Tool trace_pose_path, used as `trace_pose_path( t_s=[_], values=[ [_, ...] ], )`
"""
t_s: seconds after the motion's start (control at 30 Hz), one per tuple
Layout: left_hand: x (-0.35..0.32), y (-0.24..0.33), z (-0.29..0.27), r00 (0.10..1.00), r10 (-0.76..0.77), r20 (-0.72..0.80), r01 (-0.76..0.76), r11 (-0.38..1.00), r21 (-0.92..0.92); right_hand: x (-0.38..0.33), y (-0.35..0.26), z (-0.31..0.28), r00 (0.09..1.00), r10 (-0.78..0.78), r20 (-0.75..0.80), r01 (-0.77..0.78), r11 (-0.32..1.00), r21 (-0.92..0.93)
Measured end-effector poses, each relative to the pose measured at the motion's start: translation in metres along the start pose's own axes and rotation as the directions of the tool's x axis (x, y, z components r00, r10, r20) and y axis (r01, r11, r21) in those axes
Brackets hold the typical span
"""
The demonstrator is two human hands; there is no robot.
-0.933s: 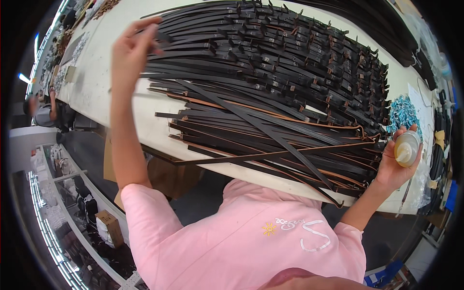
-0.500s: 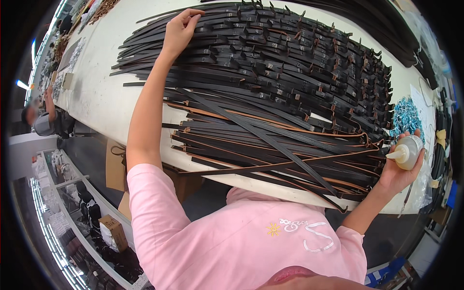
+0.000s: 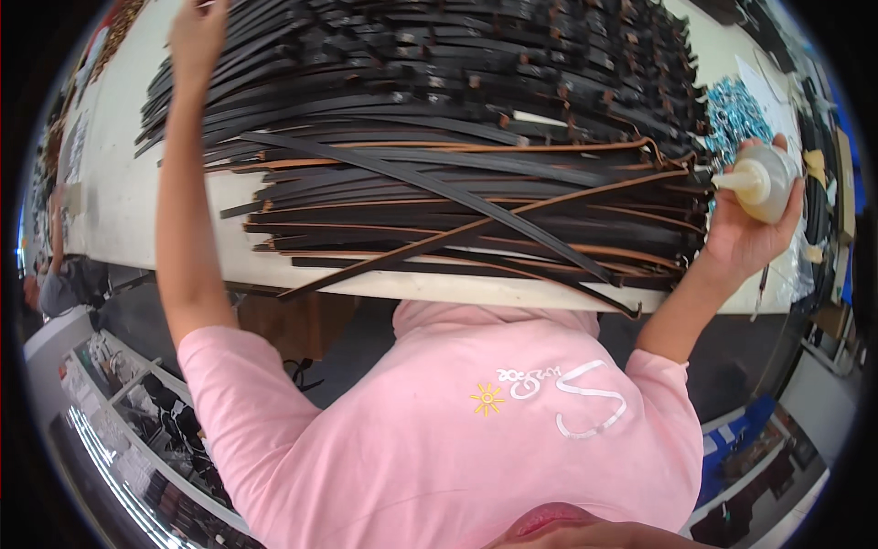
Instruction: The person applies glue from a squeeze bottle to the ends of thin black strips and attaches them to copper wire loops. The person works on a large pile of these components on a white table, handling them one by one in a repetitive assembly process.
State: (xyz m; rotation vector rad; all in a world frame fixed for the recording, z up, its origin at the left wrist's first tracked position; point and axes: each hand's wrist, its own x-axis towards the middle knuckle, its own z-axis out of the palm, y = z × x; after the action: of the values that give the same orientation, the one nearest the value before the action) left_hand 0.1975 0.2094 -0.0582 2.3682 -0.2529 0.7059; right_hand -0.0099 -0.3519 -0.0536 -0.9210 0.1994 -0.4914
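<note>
My right hand [image 3: 732, 240] is wrapped round a small clear squeeze bottle [image 3: 776, 183] with a pale nozzle and yellowish liquid inside. The bottle lies tilted over the right end of the straps, its nozzle pointing left. My left hand [image 3: 196, 41] reaches to the far left ends of a broad layer of black straps [image 3: 366, 55]; it is blurred and its fingers run up to the picture's top edge, so their grip is hidden. Nearer to me lies a pile of black straps with brown edges [image 3: 476, 220], two of them crossing on top.
The white table [image 3: 114, 215] carries all the straps, its front edge close to my body. A heap of shiny blue pieces [image 3: 734, 114] sits by the right hand. Shelves with goods [image 3: 137, 403] stand at lower left, and another person [image 3: 64, 284] is at the far left.
My view has shifted, so the straps sit higher and further left in it. My left hand has moved left and away along the strap ends. The bottle stays in my right hand.
</note>
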Motion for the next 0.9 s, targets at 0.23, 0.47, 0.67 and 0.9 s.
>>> trace_pose_path(
  t_s=[0.23,0.47,0.67,0.9],
  values=[
    [-0.085,0.186,-0.02,0.936,0.219,0.277,-0.17,0.967,-0.189,0.002,-0.016,-0.022,0.928,0.035,0.371,-0.122,0.969,0.215],
    [-0.216,0.288,0.021,0.794,0.5,0.345,-0.064,0.633,-0.772,0.06,-0.042,-0.071,0.926,0.08,0.369,-0.205,0.926,0.316],
    [-0.323,0.256,0.06,0.707,0.624,0.333,0.389,0.05,-0.92,0.11,-0.103,-0.082,0.944,0.01,0.329,-0.059,0.989,0.137],
    [-0.448,0.107,-0.004,0.562,-0.08,0.823,0.826,0.116,-0.552,0.157,-0.182,-0.076,0.959,0.008,0.285,-0.032,0.996,0.08]
  ],
)
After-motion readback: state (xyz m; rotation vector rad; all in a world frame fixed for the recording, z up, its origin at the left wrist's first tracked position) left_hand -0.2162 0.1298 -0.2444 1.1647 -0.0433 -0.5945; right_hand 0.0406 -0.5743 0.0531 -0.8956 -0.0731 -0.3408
